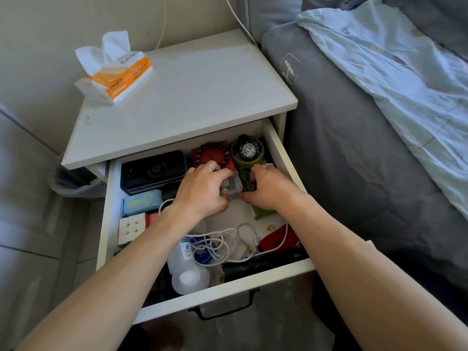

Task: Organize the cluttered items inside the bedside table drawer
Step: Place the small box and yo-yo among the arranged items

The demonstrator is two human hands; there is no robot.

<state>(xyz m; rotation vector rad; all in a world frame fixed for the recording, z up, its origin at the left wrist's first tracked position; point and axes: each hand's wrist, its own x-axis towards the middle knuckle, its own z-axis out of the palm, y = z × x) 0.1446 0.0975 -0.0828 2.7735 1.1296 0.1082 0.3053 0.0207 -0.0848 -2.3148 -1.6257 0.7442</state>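
Head view: drawer (283, 158) holds tangled cable (222, 243); left hand (202, 191) clamps clear box (231, 186), right hand (268, 188) grips watch strap (247, 179).

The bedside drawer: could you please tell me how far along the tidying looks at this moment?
Partly done. Along the back of the drawer, the black case, the bead bracelet on its red box and the watch sit in a row. The left hand grips a clear dice box; the right hand holds a dark green item. The tangled white cable, bottles and flashlight in front remain unsorted.
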